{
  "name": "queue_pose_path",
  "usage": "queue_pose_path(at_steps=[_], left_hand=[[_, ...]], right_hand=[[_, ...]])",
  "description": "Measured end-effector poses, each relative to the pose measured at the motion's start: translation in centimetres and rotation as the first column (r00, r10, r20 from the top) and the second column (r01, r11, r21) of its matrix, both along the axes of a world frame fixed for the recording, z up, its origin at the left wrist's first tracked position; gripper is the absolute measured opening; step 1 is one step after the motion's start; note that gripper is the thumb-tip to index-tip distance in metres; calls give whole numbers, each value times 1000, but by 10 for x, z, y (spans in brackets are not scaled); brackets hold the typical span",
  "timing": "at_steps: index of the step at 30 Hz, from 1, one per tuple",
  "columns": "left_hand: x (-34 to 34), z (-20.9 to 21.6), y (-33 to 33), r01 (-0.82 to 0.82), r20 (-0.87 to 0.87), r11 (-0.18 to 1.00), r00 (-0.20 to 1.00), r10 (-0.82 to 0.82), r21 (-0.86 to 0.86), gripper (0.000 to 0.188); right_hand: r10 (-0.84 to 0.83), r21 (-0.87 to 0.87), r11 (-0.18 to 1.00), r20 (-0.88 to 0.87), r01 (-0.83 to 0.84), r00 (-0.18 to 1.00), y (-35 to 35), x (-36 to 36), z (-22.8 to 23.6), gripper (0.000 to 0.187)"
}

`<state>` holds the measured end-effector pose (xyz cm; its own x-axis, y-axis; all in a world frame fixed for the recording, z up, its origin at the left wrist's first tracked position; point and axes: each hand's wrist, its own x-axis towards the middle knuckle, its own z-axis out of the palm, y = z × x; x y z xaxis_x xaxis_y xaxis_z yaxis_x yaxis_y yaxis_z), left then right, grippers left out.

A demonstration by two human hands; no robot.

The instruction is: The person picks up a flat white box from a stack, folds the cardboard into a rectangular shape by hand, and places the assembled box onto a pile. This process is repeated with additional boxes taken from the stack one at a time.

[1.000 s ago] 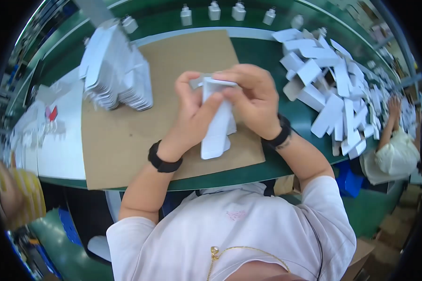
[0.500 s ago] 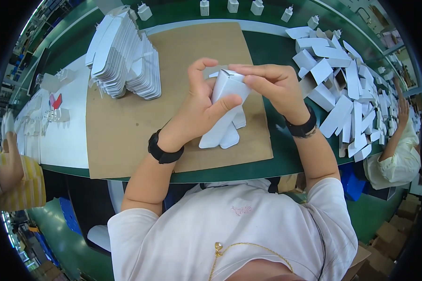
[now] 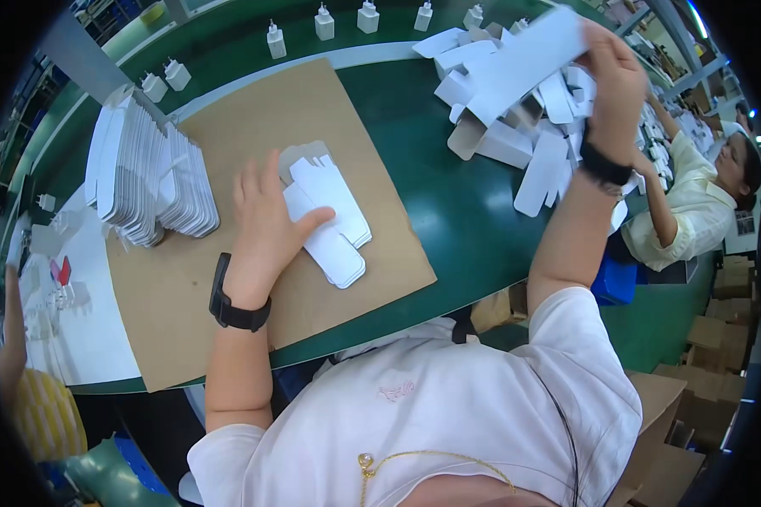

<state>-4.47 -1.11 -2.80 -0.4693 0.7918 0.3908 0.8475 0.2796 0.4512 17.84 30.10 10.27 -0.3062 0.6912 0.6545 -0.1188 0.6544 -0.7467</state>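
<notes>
My right hand (image 3: 615, 89) is raised at the far right, its fingers gripping one end of a white carton (image 3: 528, 63). Motion blurs that carton, which is over the edge of a heap of folded white cartons (image 3: 503, 144). On the brown cardboard sheet (image 3: 313, 101), my left hand (image 3: 266, 224) is open, fingers spread and thumb out. Beside its thumb lies a small pile of flat white cartons (image 3: 334, 203); whether the thumb touches it I cannot tell. Further left stands a tall stack of flat white cartons (image 3: 131, 173).
Several small white pump bottles (image 3: 324, 23) stand along the table's far side. A white sheet (image 3: 101, 329) with clear plastic pieces lies at the left. One co-worker (image 3: 685, 203) sits at the right, another (image 3: 46, 414) at the left. Brown boxes (image 3: 710, 372) stand on the floor.
My right hand has carried the folded carton from between both hands up and right to the heap. My left hand has let go and moved left. The whole view has turned.
</notes>
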Motion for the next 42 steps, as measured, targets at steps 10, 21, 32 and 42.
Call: queue_pose_path(at_steps=[10,21,32,42], left_hand=[[5,-8,4,20,189,969,982,28,-248,91],[14,12,6,-56,358,976,933,-24,211,55],[7,28,0,-70,837,861,284,-468,504,78],[22,22,4,195,841,870,233,-489,452,98]], right_hand=[[233,-80,967,659,-242,715,-79,-67,-50,27],[582,-170,767,590,-618,560,-167,-115,-110,39],[779,-520,606,234,-602,581,-141,-124,-73,19],[915,-554,387,330,-737,232,-125,-117,-65,20]])
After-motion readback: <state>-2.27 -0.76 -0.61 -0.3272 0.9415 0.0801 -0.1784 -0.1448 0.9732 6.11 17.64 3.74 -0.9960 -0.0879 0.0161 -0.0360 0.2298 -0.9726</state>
